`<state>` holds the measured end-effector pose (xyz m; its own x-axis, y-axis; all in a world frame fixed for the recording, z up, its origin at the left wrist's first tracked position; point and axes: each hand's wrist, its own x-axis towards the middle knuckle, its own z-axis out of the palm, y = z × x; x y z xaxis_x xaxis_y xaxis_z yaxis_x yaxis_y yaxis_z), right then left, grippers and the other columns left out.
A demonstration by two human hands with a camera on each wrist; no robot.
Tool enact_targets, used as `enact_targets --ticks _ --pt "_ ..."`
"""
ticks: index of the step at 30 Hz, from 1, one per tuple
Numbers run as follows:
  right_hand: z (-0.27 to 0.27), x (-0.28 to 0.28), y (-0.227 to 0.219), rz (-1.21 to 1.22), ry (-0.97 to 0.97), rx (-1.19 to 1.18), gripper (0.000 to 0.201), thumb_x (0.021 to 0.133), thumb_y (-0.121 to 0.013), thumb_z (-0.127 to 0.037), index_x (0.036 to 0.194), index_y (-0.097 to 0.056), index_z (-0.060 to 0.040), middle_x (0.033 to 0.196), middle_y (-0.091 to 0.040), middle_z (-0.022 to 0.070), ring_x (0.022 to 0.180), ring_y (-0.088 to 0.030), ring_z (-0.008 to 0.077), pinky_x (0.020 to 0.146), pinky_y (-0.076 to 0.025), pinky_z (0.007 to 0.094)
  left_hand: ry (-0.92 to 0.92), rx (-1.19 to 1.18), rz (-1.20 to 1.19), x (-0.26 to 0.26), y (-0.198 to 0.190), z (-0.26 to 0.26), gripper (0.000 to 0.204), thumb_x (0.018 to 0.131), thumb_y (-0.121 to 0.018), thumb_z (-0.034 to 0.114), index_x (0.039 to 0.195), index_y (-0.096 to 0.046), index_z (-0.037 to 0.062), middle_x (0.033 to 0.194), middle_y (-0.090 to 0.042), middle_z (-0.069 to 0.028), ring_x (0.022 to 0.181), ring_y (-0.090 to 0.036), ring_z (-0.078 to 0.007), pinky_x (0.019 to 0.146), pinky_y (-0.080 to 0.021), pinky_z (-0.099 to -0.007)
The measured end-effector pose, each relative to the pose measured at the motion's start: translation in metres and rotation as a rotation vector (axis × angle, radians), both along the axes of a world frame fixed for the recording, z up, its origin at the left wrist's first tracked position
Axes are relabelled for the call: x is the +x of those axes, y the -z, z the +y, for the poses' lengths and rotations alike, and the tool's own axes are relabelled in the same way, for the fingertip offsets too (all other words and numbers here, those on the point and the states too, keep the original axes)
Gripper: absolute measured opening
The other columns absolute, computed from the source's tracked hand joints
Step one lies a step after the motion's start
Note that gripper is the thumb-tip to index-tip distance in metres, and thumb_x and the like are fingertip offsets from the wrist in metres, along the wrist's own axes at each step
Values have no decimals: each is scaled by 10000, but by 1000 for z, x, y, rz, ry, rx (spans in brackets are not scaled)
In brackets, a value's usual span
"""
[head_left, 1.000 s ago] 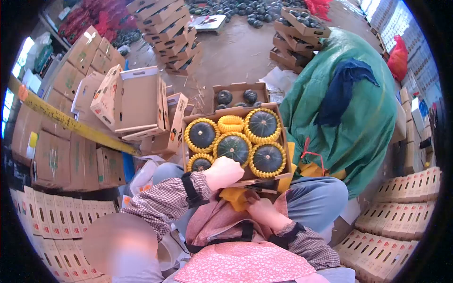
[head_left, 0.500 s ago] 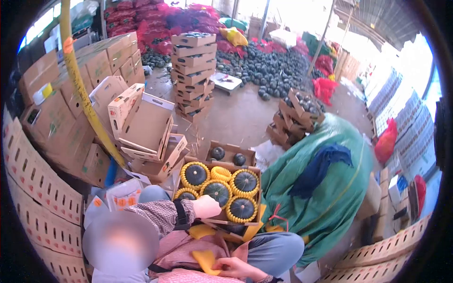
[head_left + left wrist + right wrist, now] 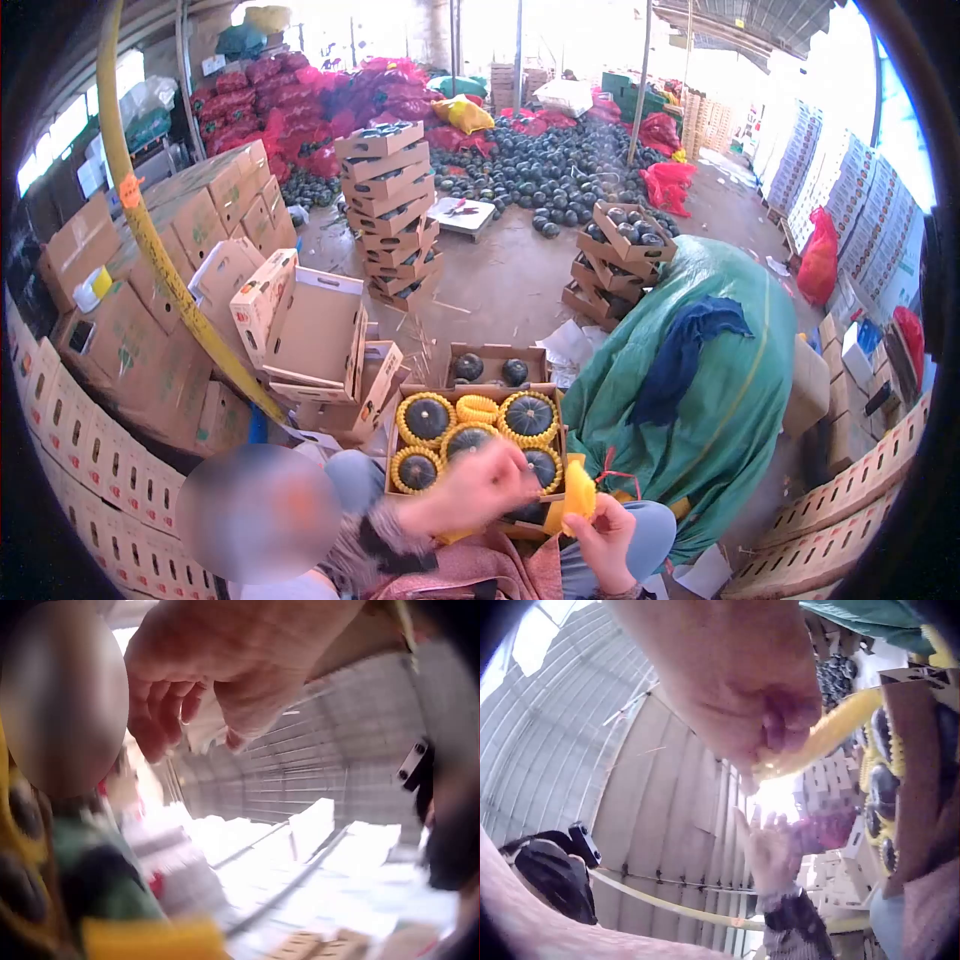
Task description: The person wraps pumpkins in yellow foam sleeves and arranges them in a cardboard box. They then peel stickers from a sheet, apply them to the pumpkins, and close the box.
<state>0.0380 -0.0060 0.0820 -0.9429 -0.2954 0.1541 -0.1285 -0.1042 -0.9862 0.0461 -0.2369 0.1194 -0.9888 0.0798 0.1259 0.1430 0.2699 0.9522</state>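
My right hand [image 3: 605, 535] pinches a flattened yellow foam net sleeve [image 3: 578, 495] and holds it up by the box's front right corner. Blurred in the head view, my left hand [image 3: 480, 490] passes over the front of the cardboard box [image 3: 391, 460], partly covering two pumpkins. Its fingers [image 3: 169, 705] are loosely bent with nothing between them in the left wrist view. Inside the box sit several dark green pumpkins [image 3: 425, 418], each wrapped in a yellow foam net. One foam net ring [image 3: 477, 408] at the back shows no pumpkin in it.
Behind the box stands another carton [image 3: 492, 360] with dark pumpkins. Open cartons [image 3: 315, 325] lean at the left, beside a yellow pole [image 3: 165, 260]. A green-covered heap [image 3: 690, 440] with a navy cloth [image 3: 685, 360] is close on the right. Stacked cartons [image 3: 390, 215] stand farther back.
My left hand has left the pumpkins at the box's front and moved right, toward my right hand. The right hand has raised the yellow foam sleeve from my lap. The head view has tilted up.
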Motion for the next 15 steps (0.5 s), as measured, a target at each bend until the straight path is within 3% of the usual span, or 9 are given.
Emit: enact_targets --ticks 1,3,4,8,11,12,15 --pt "-17 0 -12 65 44 -39 163 857 -715 -93 895 -607 23 811 -601 -18 751 -541 50 669 -427 187 69 50 -32 17 -2 21 406 832 -758 282 1038 -526 21 813 -563 -37 748 -562 -101 670 -502 -284" --pt "-41 0 5 107 36 -147 167 916 -645 -132 931 -614 31 846 -596 -21 791 -537 57 722 -427 188 -20 15 226 22 17 42 452 827 -764 262 1070 -519 -30 956 -565 -80 816 -582 -139 711 -521 -288" --pt "-52 3 -1 82 111 -167 194 942 -608 -154 981 -627 35 887 -621 -6 802 -553 63 714 -439 195 -71 116 188 25 23 44 429 834 -755 243 1074 -524 -27 956 -570 -87 827 -590 -150 718 -524 -292" --pt "-55 2 14 59 69 -117 187 935 -602 -122 1011 -636 45 922 -649 21 828 -576 68 713 -455 206 -192 445 -35 26 31 34 355 855 -717 166 1105 -549 -22 984 -586 -120 860 -616 -193 733 -528 -295" --pt "-53 1 22 96 4 -53 147 917 -602 -78 994 -641 41 920 -658 29 831 -581 66 708 -462 213 -224 -164 432 18 16 19 331 845 -694 57 1139 -566 -25 976 -604 -119 854 -636 -190 728 -536 -263" --pt "-51 0 22 51 4 -101 126 909 -601 -57 983 -640 38 920 -658 28 822 -578 62 702 -460 213 -110 -118 384 20 7 15 325 835 -685 34 1144 -604 -23 1007 -616 -139 882 -647 -221 753 -548 -286" --pt "-47 0 9 -6 -38 -157 35 853 -624 8 887 -617 15 872 -633 18 800 -566 64 675 -452 211 -16 -95 336 21 8 10 327 827 -679 25 1142 -604 -23 1018 -612 -143 909 -651 -228 783 -550 -300"
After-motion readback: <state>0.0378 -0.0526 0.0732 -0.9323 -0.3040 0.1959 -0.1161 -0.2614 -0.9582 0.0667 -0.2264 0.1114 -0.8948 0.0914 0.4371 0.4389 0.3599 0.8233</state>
